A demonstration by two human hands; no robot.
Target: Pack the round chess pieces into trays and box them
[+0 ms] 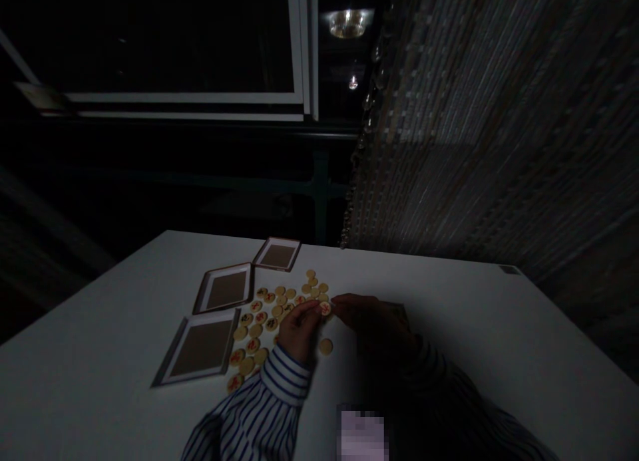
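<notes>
Pinching disc [325,308]: left hand [298,329] | right hand [372,321]: shadowed, grip unclear | white table [479,334] | dark window [200,42], beaded curtain [439,128]

White, blue-striped long sleeves [255,408]

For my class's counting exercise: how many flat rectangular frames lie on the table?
3: the farthest frame, the middle frame and the nearest frame, running diagonally left of the round pieces. A dark object partly hidden by the right hand could be another.
</notes>
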